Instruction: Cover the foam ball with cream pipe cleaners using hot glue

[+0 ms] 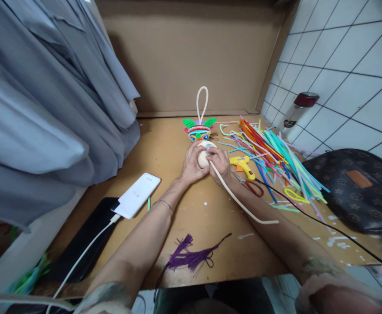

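Note:
My left hand [192, 165] is wrapped round a white, rounded craft piece [203, 161], and its fingers are closed on it. On the piece's right side, my right hand [219, 164] presses with closed fingers, pinching a white pipe cleaner [232, 195] against it. The pipe cleaner's loose end trails down over my right forearm. Just beyond my hands lies a colourful animal-head ornament [199, 132] with green ears and a tall white loop [202, 102]. A yellow glue gun [243, 165] and red-handled scissors [254, 188] lie right of my right hand.
Many-coloured pipe cleaners [269, 150] are heaped at the right, before a dark patterned bag [354, 189] and a red-lidded bottle [297, 109]. Purple tassels [191, 257] lie near the front edge. A white power bank [137, 195] with a cable sits at left, beside a grey curtain [47, 96].

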The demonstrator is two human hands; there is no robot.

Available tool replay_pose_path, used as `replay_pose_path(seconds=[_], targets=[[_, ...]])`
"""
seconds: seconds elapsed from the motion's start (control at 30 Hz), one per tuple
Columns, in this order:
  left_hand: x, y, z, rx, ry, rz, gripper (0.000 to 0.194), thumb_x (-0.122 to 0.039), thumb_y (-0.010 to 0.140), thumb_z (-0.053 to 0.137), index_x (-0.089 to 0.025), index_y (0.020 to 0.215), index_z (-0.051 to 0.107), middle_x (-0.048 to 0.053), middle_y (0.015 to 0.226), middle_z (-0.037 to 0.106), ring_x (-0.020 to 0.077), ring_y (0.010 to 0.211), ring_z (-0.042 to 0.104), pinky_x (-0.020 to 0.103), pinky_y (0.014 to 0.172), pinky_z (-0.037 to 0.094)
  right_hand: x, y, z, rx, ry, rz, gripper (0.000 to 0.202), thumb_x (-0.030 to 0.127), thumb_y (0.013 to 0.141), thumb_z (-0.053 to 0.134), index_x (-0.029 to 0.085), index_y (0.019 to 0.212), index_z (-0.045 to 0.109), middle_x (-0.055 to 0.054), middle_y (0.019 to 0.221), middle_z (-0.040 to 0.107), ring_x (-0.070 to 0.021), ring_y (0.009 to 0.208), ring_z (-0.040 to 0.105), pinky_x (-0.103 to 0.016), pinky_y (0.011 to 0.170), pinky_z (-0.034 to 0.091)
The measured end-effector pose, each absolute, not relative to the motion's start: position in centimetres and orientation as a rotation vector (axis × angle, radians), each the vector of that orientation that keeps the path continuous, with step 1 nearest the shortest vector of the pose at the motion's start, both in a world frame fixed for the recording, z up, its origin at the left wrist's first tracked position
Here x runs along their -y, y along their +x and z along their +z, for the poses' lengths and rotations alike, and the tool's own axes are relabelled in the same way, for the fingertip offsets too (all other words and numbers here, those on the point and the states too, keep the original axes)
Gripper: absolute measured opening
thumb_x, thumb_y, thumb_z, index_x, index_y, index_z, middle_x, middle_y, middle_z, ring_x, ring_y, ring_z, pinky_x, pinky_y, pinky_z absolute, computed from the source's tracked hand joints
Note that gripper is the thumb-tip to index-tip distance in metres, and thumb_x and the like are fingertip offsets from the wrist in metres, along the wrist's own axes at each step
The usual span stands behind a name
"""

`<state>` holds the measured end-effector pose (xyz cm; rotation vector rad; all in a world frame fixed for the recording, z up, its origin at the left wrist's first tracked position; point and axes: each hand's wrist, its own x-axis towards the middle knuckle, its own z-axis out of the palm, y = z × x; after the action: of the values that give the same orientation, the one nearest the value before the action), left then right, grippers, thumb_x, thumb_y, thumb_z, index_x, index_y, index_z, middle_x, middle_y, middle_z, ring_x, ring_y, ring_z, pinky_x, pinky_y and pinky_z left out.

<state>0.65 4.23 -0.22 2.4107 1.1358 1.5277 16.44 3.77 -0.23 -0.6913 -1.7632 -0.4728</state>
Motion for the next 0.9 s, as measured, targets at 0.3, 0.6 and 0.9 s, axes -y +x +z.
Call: replay_pose_path(seconds=[0.3,0.6,0.9], targets=[[-3.83,0.75,-0.14,-1.468,2.468,1.447,0.060,-0.057,0.078,0.074,-0.027,0.128,0.061,0.014,0.151,0.062,0.0431,0.150,0.044,0.064,0.120,0.032,-3.58,16.37,-0.11,1.758,-0.677,-0.485,0.024,0.015,0.104,0.048,0.023,0.092,0.068,-0.010,0.108,0.076,-0.0208,0.102,0.069,-0.037,0.086,0.049],[-3.72,0.79,-0.07,-1.479,2.468,1.421,0.059,-0.054,0.077,0.074,-0.028,0.129,0.062,0.013,0.152,0.061,0.0420,0.149,0.044,0.063,0.122,0.028,-3.53,16.37,-0.31,1.752,-0.717,-0.449,0.026,0.017,0.104,0.047,0.023,0.091,0.069,-0.008,0.105,0.076,-0.0211,0.097,0.068,-0.037,0.083,0.050],[-3.63,0.90,-0.10,-1.478,2.468,1.400,0.059,-0.054,0.078,0.073,-0.027,0.130,0.061,0.015,0.152,0.060,0.0431,0.151,0.042,0.067,0.123,0.026,-3.47,16.15,-0.30,1.711,-0.714,-0.457,0.023,0.018,0.103,0.051,0.024,0.089,0.068,-0.007,0.104,0.075,-0.0203,0.090,0.066,-0.036,0.082,0.051]])
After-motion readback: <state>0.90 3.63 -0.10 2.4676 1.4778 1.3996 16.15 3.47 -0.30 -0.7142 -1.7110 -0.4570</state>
